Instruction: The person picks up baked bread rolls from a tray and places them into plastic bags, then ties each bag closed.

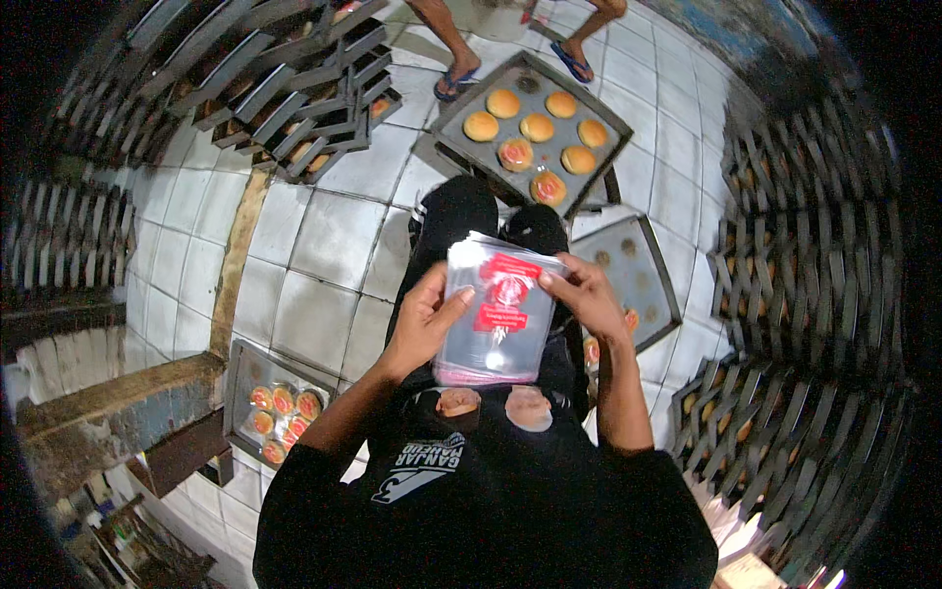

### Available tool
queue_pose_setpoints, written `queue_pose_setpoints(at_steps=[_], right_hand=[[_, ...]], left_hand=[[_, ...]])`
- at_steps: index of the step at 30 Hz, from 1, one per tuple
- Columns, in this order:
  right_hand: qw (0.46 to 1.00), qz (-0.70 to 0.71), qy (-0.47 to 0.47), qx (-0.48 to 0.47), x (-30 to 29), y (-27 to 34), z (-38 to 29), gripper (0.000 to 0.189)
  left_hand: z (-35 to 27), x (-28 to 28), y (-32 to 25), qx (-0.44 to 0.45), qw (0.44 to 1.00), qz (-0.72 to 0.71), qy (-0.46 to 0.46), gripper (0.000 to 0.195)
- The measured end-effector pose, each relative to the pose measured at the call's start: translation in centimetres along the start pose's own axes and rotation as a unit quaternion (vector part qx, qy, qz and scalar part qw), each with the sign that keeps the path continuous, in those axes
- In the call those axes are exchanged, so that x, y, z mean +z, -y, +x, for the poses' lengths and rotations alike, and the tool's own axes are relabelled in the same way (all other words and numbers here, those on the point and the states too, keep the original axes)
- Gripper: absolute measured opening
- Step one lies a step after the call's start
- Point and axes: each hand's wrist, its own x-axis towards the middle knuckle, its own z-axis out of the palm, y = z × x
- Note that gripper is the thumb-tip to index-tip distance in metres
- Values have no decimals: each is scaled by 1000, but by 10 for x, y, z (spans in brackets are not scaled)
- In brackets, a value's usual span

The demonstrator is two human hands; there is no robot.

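Both hands hold a stack of clear plastic bags (471, 324) printed in red above my lap. My left hand (427, 316) grips the stack's left edge, its thumb lying on top. At the upper right corner, my right hand (589, 294) pinches the stack between thumb and fingers. Beyond my knees, a metal baking tray (493, 158) carries several round golden buns (537, 127). Two buns nearest me, one of them a bagged bun (548, 188), sit in clear bags with red print.
Bagged buns (283, 401) fill part of a tray (239, 390) at lower left. Another tray (647, 272) lies at right, partly behind my forearm. Stacked trays (795, 265) line the right side, with more stacked trays (294, 110) at upper left. A person's sandalled foot (458, 73) stands beyond the bun tray.
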Motion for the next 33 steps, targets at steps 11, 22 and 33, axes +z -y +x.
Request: queue_pose_setpoints(at_steps=[11,22,33], right_hand=[[881,-398,-82,-242,26,44,-34,45],[882,-452,31,128,-141,-124,145,31],[972,-228,-24,57,-60,-197,468,50]], left_hand=[[1,-25,8,338,770,537,64,34],[85,-13,-13,-87,982,-156,-60,27],[126,-16,5,-121,960,-12,-252,43]])
